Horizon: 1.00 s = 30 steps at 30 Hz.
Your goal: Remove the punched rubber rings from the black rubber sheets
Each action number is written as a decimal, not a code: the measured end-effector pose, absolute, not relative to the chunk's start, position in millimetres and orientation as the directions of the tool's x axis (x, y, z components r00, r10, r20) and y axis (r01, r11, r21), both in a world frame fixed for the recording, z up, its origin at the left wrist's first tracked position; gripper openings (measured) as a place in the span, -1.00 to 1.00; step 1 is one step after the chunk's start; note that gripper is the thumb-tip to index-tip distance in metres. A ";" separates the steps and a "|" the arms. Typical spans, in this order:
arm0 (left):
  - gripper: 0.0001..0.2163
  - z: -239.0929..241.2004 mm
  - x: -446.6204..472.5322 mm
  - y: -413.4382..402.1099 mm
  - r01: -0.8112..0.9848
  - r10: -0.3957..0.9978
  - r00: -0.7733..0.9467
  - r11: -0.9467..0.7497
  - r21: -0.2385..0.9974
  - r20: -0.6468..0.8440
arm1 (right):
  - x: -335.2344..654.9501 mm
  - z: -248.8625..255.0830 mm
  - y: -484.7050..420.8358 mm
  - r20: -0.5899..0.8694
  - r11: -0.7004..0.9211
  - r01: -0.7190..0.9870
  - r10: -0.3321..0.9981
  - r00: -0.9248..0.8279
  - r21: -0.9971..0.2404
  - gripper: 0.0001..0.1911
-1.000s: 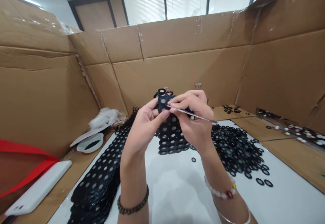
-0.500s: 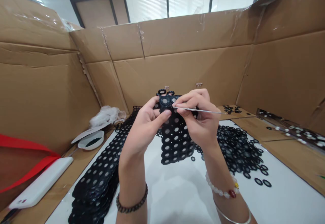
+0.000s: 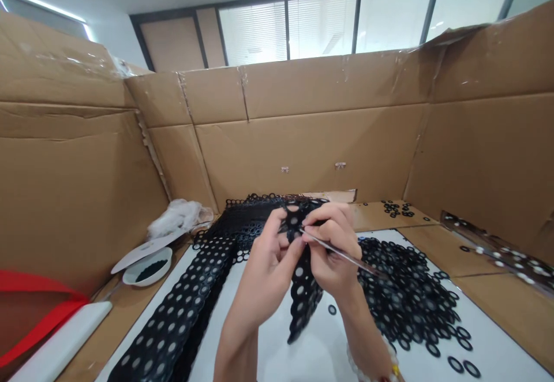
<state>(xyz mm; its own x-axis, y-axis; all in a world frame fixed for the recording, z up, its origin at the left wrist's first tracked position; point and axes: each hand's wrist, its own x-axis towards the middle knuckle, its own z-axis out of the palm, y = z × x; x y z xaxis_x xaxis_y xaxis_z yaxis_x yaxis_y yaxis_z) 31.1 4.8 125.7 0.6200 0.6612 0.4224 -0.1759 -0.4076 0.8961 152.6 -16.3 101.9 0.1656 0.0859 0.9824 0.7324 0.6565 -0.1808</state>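
My left hand (image 3: pixel 266 269) pinches the upper end of a black strip of joined rings (image 3: pixel 303 295) between thumb and fingers. The strip's lower part hangs twisted above the white board (image 3: pixel 268 353). My right hand (image 3: pixel 333 249) is closed on a thin, needle-like metal tool (image 3: pixel 346 255), its tip at the strip beside my left thumb. The tool's shaft points back to the right, past the hand. My right fingers partly cover the strip's top, so the exact contact there is hidden.
Long black ring strips (image 3: pixel 168 330) lie stacked on the left and along the back. Loose black rings (image 3: pixel 402 295) are heaped on the right. A white bowl (image 3: pixel 149 278) with dark small pieces, a red ribbon (image 3: pixel 38 330) and cardboard walls (image 3: pixel 277 145) surround the board.
Both hands appear lower in the picture as the view tilts up. The hanging strip has turned from nearly face-on to a narrow twist, and the tool slants more steeply.
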 end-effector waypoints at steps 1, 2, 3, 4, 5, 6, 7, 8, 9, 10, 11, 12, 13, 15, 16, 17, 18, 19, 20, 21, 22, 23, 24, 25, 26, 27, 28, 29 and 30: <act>-0.73 125.1 31.0 7.3 -0.161 0.667 0.632 -0.386 0.908 0.395 | 153.4 100.4 -13.4 0.978 0.653 0.729 0.114 0.174 -0.206 -0.81; -0.73 124.5 31.0 9.6 -0.144 0.674 0.637 -0.373 0.917 0.374 | 154.5 98.9 -10.9 0.976 0.653 0.726 0.135 0.172 -0.219 -0.81; -0.72 123.7 31.2 11.6 -0.125 0.684 0.636 -0.364 0.923 0.356 | 155.7 97.4 -8.8 0.975 0.655 0.723 0.155 0.157 -0.221 -0.81; -0.71 122.7 31.7 13.3 -0.106 0.697 0.632 -0.355 0.929 0.339 | 157.0 95.8 -7.3 0.976 0.660 0.720 0.173 0.134 -0.215 -0.81; -0.70 121.7 32.6 14.6 -0.087 0.710 0.627 -0.343 0.935 0.319 | 158.2 94.1 -6.1 0.976 0.668 0.715 0.186 0.110 -0.207 -0.80; -0.69 120.6 33.6 15.5 -0.070 0.722 0.625 -0.327 0.942 0.297 | 159.2 92.1 -5.3 0.976 0.675 0.710 0.196 0.090 -0.201 -0.79; -0.70 119.5 34.8 15.8 -0.054 0.731 0.626 -0.307 0.950 0.272 | 160.0 90.0 -4.8 0.975 0.680 0.704 0.207 0.082 -0.203 -0.77; -0.72 118.7 36.0 15.7 -0.040 0.736 0.631 -0.288 0.957 0.247 | 160.3 87.9 -4.7 0.973 0.687 0.695 0.211 0.090 -0.213 -0.76; -0.74 118.1 36.8 15.1 -0.027 0.735 0.639 -0.273 0.962 0.227 | 160.2 85.8 -4.8 0.971 0.697 0.678 0.212 0.113 -0.232 -0.76; -0.77 117.8 37.2 14.2 -0.017 0.732 0.648 -0.265 0.964 0.212 | 159.7 84.1 -5.2 0.968 0.718 0.650 0.203 0.149 -0.250 -0.76; -0.80 117.7 37.2 13.1 -0.009 0.728 0.655 -0.262 0.965 0.204 | 158.9 83.0 -5.9 0.960 0.742 0.610 0.189 0.209 -0.279 -0.76; -0.82 117.7 36.7 11.7 -0.006 0.726 0.657 -0.264 0.964 0.203 | 158.0 82.6 -6.9 0.940 0.764 0.561 0.178 0.291 -0.319 -0.77; -0.83 118.0 35.8 10.3 -0.007 0.723 0.658 -0.270 0.963 0.208 | 157.2 83.1 -8.1 0.906 0.783 0.506 0.169 0.388 -0.362 -0.79; -0.82 118.8 33.9 7.9 -0.012 0.710 0.672 -0.275 0.961 0.212 | 156.7 86.1 -11.2 0.816 0.802 0.402 0.173 0.552 -0.441 -0.83; -0.81 119.4 33.3 7.2 -0.021 0.700 0.683 -0.267 0.963 0.209 | 157.1 88.2 -13.0 0.782 0.807 0.354 0.198 0.591 -0.473 -0.84; -0.81 120.0 33.1 6.8 -0.036 0.689 0.696 -0.247 0.968 0.202 | 157.9 90.6 -14.9 0.764 0.810 0.311 0.241 0.598 -0.498 -0.85; -0.81 120.8 33.4 6.9 -0.057 0.681 0.706 -0.216 0.975 0.192 | 159.0 92.9 -16.9 0.766 0.813 0.278 0.286 0.576 -0.512 -0.85; -0.80 121.6 34.2 7.4 -0.086 0.680 0.709 -0.180 0.980 0.187 | 159.9 95.0 -18.9 0.776 0.813 0.262 0.322 0.542 -0.520 -0.86; -0.79 122.5 35.5 8.0 -0.119 0.691 0.698 -0.150 0.982 0.190 | 160.6 96.9 -21.0 0.789 0.807 0.269 0.344 0.509 -0.525 -0.87; -0.76 123.3 37.0 8.6 -0.152 0.708 0.677 -0.132 0.980 0.200 | 161.0 98.5 -23.0 0.802 0.796 0.301 0.344 0.488 -0.525 -0.88; -0.72 124.0 38.7 9.1 -0.176 0.726 0.654 -0.125 0.976 0.211 | 160.9 99.8 -24.9 0.813 0.782 0.347 0.326 0.482 -0.519 -0.89; -0.69 124.6 40.2 9.3 -0.192 0.742 0.633 -0.124 0.974 0.219 | 160.5 100.8 -26.9 0.823 0.767 0.392 0.299 0.483 -0.509 -0.89; -0.66 125.2 41.4 9.3 -0.198 0.755 0.616 -0.129 0.972 0.226 | 159.8 101.6 -28.7 0.829 0.757 0.421 0.276 0.486 -0.499 -0.90; -0.65 125.6 42.1 8.9 -0.202 0.766 0.598 -0.141 0.969 0.236 | 159.1 102.2 -30.6 0.832 0.756 0.431 0.262 0.489 -0.492 -0.91; -0.64 126.0 42.3 8.2 -0.207 0.775 0.580 -0.156 0.966 0.249 | 158.4 102.6 -32.5 0.834 0.761 0.429 0.257 0.489 -0.486 -0.92; -0.63 126.3 42.0 7.4 -0.215 0.780 0.567 -0.171 0.962 0.265 | 158.0 103.0 -34.4 0.836 0.767 0.424 0.257 0.486 -0.482 -0.92; -0.62 126.6 41.3 6.3 -0.224 0.781 0.557 -0.183 0.957 0.280 | 157.9 103.2 -36.3 0.837 0.766 0.423 0.262 0.481 -0.483 -0.92; -0.60 126.9 40.5 5.2 -0.232 0.781 0.552 -0.193 0.953 0.292 | 158.1 103.2 -38.2 0.836 0.760 0.428 0.269 0.478 -0.489 -0.91; -0.56 127.1 39.6 4.1 -0.231 0.781 0.549 -0.199 0.952 0.297 | 158.7 103.1 -40.0 0.836 0.752 0.435 0.278 0.473 -0.496 -0.91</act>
<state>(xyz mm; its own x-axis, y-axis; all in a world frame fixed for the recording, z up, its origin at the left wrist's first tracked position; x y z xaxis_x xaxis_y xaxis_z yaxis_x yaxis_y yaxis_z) 39.6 4.1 127.1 0.5491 0.7813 0.2968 -0.2310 -0.1994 0.9523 158.7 -40.0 103.1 0.4735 0.2776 0.8359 0.4346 0.7518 -0.4959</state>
